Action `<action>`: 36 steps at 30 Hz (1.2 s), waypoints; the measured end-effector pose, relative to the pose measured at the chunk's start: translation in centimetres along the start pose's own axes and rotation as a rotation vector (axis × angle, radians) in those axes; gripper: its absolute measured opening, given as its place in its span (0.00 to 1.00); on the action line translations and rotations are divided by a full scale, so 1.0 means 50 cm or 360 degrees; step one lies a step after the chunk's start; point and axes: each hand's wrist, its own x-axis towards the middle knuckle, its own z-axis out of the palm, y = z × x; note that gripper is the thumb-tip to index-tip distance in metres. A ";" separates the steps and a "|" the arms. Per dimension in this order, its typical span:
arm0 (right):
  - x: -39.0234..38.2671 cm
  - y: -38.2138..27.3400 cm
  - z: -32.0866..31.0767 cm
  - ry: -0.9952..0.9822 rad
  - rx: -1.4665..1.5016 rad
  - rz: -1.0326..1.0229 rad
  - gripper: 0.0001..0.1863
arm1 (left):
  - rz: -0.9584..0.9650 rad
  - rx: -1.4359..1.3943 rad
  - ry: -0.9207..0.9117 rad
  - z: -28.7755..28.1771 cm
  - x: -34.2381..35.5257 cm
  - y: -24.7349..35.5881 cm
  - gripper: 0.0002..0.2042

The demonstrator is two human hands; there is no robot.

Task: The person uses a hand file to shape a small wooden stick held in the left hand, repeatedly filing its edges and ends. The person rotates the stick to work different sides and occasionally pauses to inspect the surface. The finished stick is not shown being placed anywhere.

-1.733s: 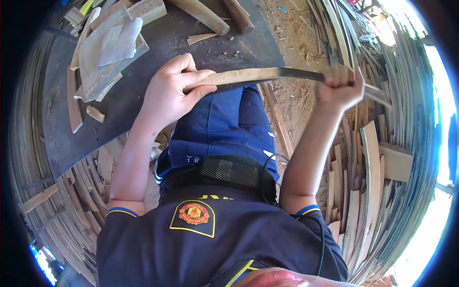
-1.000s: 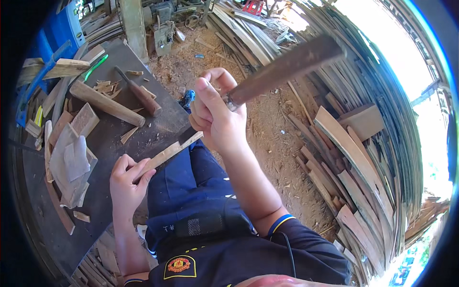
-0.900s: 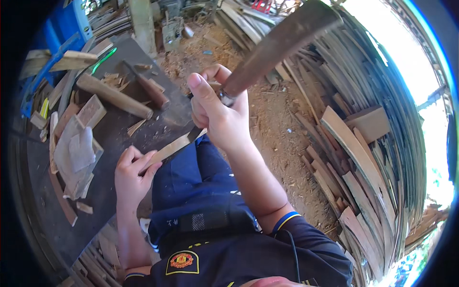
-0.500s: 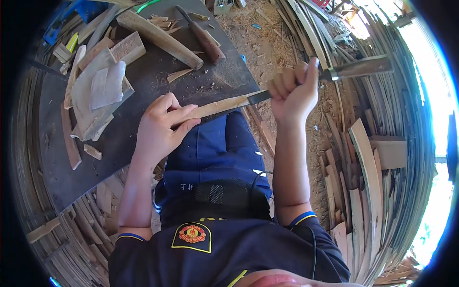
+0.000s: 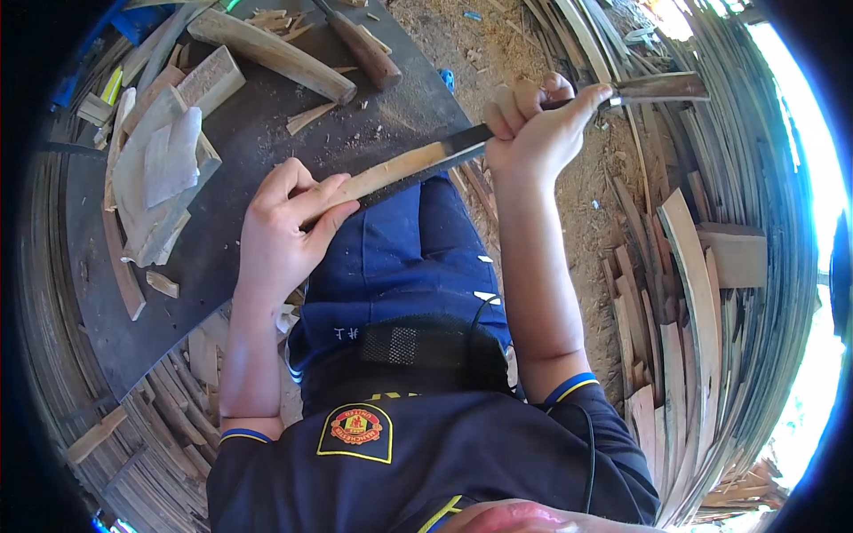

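Note:
My left hand point(image 5: 280, 231) is closed on one end of a narrow pale wood strip point(image 5: 391, 169), which slants up to the right above my lap. My right hand point(image 5: 538, 138) grips a long chisel-like tool: its dark blade point(image 5: 466, 137) lies against the far end of the strip, and its brown wooden handle point(image 5: 666, 87) sticks out rightward past my thumb. The dark work board point(image 5: 133, 346) lies just beyond the strip, bearing a round wooden billet point(image 5: 275, 58), another wooden-handled tool point(image 5: 378, 67), stacked offcuts point(image 5: 160, 186) and shavings.
Long stacked boards point(image 5: 746, 178) and leaning slats point(image 5: 684, 266) line my right side, beside a sawdust-covered floor point(image 5: 586, 231). More strips point(image 5: 98, 435) lie at the lower left, below the board. Blue plastic objects point(image 5: 133, 22) show at the top left.
The tool's handle was raised toward the camera about a second ago and now points right, nearly level. Over the last half second both hands have shifted slightly up in the picture.

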 end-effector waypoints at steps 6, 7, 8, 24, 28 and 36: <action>0.035 -0.038 -0.008 0.0143 -0.0239 -0.0252 0.31 | 0.0123 0.0107 0.0121 0.016 -0.006 0.009 0.14; 0.043 -0.046 -0.011 0.0121 -0.0257 -0.0235 0.29 | 0.0138 0.0132 0.0134 0.024 -0.004 0.015 0.14; 0.044 -0.038 -0.012 0.0113 -0.0243 -0.0209 0.29 | 0.0154 0.0157 0.0146 0.034 -0.004 0.021 0.14; 0.012 0.000 0.028 0.0008 -0.0112 0.0066 0.27 | 0.0123 0.0181 0.0161 0.048 -0.005 0.023 0.14; 0.051 -0.034 0.009 0.0288 -0.0248 -0.0071 0.27 | 0.0146 0.0196 0.0172 0.049 -0.006 0.025 0.14; 0.039 -0.026 0.003 0.0052 -0.0196 -0.0109 0.29 | 0.0154 0.0192 0.0185 0.045 -0.003 0.027 0.13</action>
